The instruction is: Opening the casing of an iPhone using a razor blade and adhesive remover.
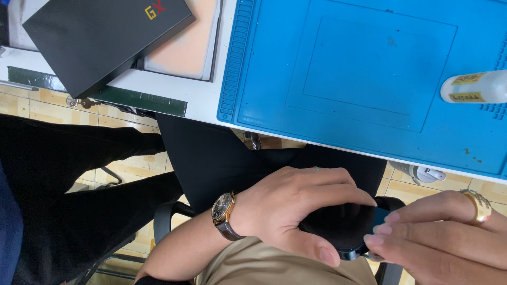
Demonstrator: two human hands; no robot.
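Note:
My left hand (296,208), with a wristwatch (223,214) on its wrist, is wrapped around a dark smartphone (346,227) held low over my lap, below the table edge. My right hand (443,237), wearing a gold ring (479,206), reaches in from the right. Its fingertips touch the phone's right end at the lower corner. Most of the phone is hidden under my left fingers.
A blue work mat (364,68) covers the white table (200,95) above my hands. A white bottle (475,87) lies at the mat's right edge. A black box (100,37) sits at top left. Another person's dark trousers (68,179) are at left, over tiled floor.

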